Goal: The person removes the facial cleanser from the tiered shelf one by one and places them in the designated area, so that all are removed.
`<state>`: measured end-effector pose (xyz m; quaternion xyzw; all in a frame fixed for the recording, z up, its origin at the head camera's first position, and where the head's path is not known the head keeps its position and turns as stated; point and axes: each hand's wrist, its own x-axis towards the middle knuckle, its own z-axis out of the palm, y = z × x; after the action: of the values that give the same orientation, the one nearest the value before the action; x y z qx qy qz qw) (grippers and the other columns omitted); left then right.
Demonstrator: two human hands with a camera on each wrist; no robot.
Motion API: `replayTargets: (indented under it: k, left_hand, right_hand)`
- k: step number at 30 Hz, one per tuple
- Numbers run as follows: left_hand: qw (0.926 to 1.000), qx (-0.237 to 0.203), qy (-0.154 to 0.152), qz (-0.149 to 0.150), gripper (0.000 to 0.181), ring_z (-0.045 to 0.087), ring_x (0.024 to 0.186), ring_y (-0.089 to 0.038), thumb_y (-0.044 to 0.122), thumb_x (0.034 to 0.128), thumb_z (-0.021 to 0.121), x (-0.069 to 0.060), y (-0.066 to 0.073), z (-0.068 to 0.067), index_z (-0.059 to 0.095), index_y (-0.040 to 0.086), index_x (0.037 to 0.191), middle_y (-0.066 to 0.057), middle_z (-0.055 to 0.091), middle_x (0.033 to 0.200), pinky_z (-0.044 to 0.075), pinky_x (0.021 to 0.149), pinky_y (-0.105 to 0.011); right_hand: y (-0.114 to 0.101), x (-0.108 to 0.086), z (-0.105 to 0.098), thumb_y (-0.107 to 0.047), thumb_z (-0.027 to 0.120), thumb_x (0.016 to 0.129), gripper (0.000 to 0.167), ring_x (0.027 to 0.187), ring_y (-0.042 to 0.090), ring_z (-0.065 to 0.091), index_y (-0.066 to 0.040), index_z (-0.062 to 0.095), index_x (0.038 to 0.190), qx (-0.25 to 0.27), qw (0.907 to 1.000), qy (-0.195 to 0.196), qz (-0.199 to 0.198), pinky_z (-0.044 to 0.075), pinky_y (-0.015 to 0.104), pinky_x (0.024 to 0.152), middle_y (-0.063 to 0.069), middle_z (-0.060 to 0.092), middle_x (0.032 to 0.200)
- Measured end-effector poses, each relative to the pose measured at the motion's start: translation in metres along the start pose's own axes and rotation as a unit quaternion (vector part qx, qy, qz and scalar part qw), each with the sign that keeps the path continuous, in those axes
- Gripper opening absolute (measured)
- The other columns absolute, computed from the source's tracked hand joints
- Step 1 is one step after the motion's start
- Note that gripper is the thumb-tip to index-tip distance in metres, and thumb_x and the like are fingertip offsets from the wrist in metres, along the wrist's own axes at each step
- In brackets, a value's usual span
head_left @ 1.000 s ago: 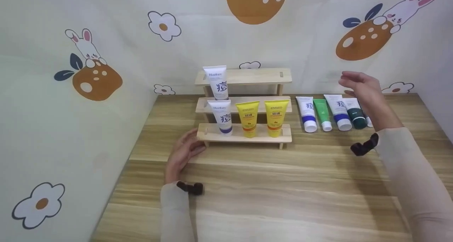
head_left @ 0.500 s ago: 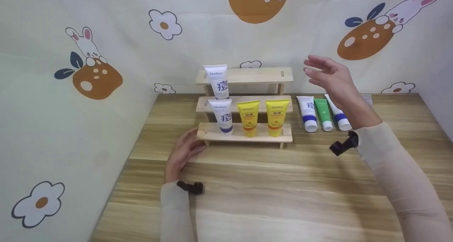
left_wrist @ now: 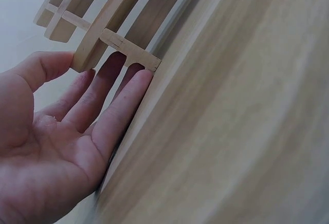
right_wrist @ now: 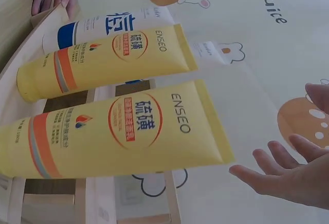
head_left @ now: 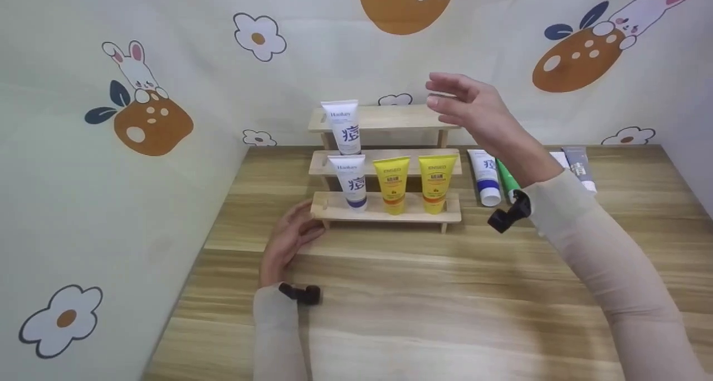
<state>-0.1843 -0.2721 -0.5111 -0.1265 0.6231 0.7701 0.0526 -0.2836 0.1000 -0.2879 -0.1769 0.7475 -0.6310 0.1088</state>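
A three-tier wooden rack (head_left: 390, 119) stands at the back of the table. My left hand (head_left: 287, 242) holds its lower left end: in the left wrist view the thumb of the hand (left_wrist: 61, 131) touches the board (left_wrist: 97, 39), fingers around the leg. One white tube (head_left: 345, 127) stands on the middle tier; on the lowest are another white tube (head_left: 352, 183) and two yellow tubes (head_left: 394, 186) (head_left: 437, 183). Empty, with fingers loosely spread, my right hand (head_left: 484, 113) is raised near the top tier's right end, beyond the near yellow tube (right_wrist: 118, 131) in the right wrist view.
Right of the rack lie a white-and-blue tube (head_left: 486, 177), a green tube (head_left: 507, 180) and a grey tube (head_left: 580, 169). My right forearm hides part of that row. A printed cloth (head_left: 323, 13) hangs behind and beside the wooden table (head_left: 390, 297).
My right hand has moved left from above the lying tubes to the rack's top right end, uncovering the grey tube. The left hand stays at the rack.
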Motion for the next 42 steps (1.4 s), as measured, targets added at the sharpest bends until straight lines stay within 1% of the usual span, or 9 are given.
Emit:
replayTargets:
  k: [3,7,12,17,20,25,30,37,42]
  left_hand:
    - [1.0000,0.002,0.001,-0.001,0.050,0.066,0.111,-0.025,0.011,0.1018,0.051,0.000,0.001,0.000,0.040,0.007,0.150,-0.025,0.050,0.144,0.059,0.101,-0.040]
    - [1.0000,0.000,-0.004,-0.002,0.050,0.065,0.113,-0.026,0.010,0.1024,0.050,0.001,0.002,0.000,0.039,0.006,0.151,-0.024,0.047,0.147,0.058,0.103,-0.040]
    - [1.0000,0.000,0.007,-0.003,0.048,0.065,0.115,-0.027,0.011,0.1019,0.051,0.001,0.003,-0.001,0.042,0.009,0.149,-0.021,0.049,0.147,0.059,0.102,-0.040]
    - [1.0000,-0.001,0.007,-0.003,0.048,0.066,0.112,-0.026,0.010,0.1023,0.050,0.002,0.002,0.001,0.041,0.008,0.150,-0.023,0.050,0.145,0.059,0.101,-0.040]
    - [1.0000,-0.001,0.004,0.001,0.048,0.067,0.109,-0.025,0.009,0.1025,0.049,0.002,0.002,0.002,0.041,0.007,0.150,-0.024,0.052,0.142,0.060,0.100,-0.040]
    - [1.0000,-0.003,0.006,0.004,0.046,0.068,0.105,-0.023,0.007,0.1018,0.049,0.002,0.002,0.004,0.044,0.007,0.148,-0.023,0.057,0.135,0.061,0.098,-0.040]
    - [1.0000,-0.005,0.007,0.002,0.047,0.069,0.104,-0.023,0.006,0.1015,0.050,0.001,0.002,0.003,0.043,0.007,0.148,-0.023,0.058,0.133,0.061,0.098,-0.041]
    - [1.0000,-0.007,0.007,0.001,0.048,0.068,0.104,-0.023,0.006,0.1018,0.049,0.001,0.001,0.003,0.041,0.006,0.149,-0.022,0.059,0.130,0.060,0.099,-0.041]
    - [1.0000,-0.004,-0.002,0.005,0.048,0.068,0.105,-0.024,0.007,0.1020,0.050,0.000,0.000,0.002,0.041,0.006,0.149,-0.021,0.059,0.130,0.060,0.100,-0.042]
  right_hand:
    - [-0.005,0.008,0.009,-0.035,0.071,0.093,0.067,0.139,0.023,0.050,-0.019,0.042,0.151,0.004,0.9999,-0.011,0.002,0.043,0.046,0.120,0.003,0.047,0.153]
    - [-0.008,0.019,0.024,-0.033,0.071,0.093,0.066,0.137,0.022,0.051,-0.017,0.044,0.150,0.004,0.9997,-0.020,0.015,0.046,0.042,0.118,0.004,0.048,0.152]
    - [-0.010,0.034,0.048,-0.033,0.072,0.092,0.063,0.135,0.018,0.051,-0.018,0.047,0.148,-0.006,0.9984,-0.033,0.047,0.048,0.037,0.116,0.003,0.049,0.151]
    - [-0.009,0.044,0.068,-0.031,0.070,0.094,0.059,0.134,0.017,0.052,-0.018,0.049,0.147,-0.022,0.9953,-0.041,0.084,0.050,0.033,0.113,0.001,0.050,0.151]
    - [-0.007,0.049,0.077,-0.031,0.069,0.095,0.058,0.133,0.017,0.053,-0.016,0.049,0.147,-0.032,0.9935,-0.048,0.099,0.051,0.033,0.112,0.002,0.050,0.150]
    - [-0.005,0.056,0.087,-0.028,0.072,0.093,0.057,0.130,0.018,0.055,-0.015,0.051,0.145,-0.041,0.9915,-0.055,0.111,0.052,0.033,0.110,0.003,0.053,0.147]
    - [-0.004,0.062,0.095,-0.025,0.071,0.094,0.054,0.129,0.018,0.055,-0.015,0.052,0.143,-0.051,0.9901,-0.057,0.118,0.053,0.034,0.109,0.003,0.055,0.145]
    - [-0.005,0.069,0.104,-0.024,0.072,0.093,0.047,0.123,0.018,0.059,-0.015,0.058,0.137,-0.070,0.9869,-0.041,0.140,0.054,0.034,0.106,0.002,0.059,0.139]
    - [-0.005,0.074,0.109,-0.023,0.074,0.091,0.046,0.120,0.018,0.060,-0.015,0.060,0.134,-0.089,0.9833,-0.031,0.156,0.056,0.031,0.101,0.002,0.060,0.136]
